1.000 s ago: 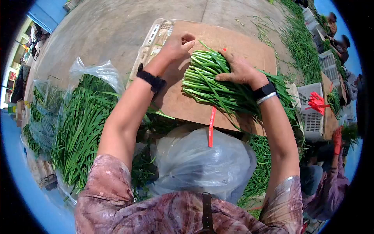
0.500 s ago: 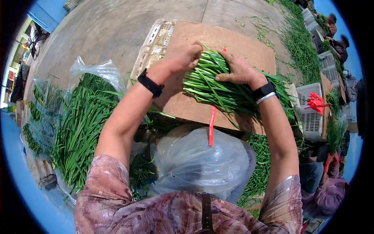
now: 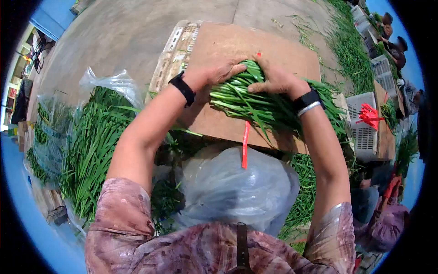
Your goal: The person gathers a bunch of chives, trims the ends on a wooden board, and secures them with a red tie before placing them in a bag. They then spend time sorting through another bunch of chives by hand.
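Note:
A bundle of long green stalks (image 3: 237,98) lies on a brown board (image 3: 219,43), its pale ends towards the left. Across the upper left of the bundle is my left hand (image 3: 223,72), its fingers bent round the stalks at the far side. My right hand (image 3: 276,81) presses over the middle of the bundle, with the thumb stretched across the top and the other fingers round the far side. A red strip (image 3: 245,146) runs under the bundle and hangs over the board's near edge.
Beneath the board is a pale plastic crate (image 3: 169,57). A clear plastic bag (image 3: 237,187) bulges below it. Bagged green leaves (image 3: 96,146) stand at left. At right are a white crate (image 3: 362,123), red strips (image 3: 368,116), loose greens (image 3: 349,55) and several people.
My left hand has gone from a fist at the stalk ends to lying over the bundle, its fingers on the far side. My right hand has barely moved.

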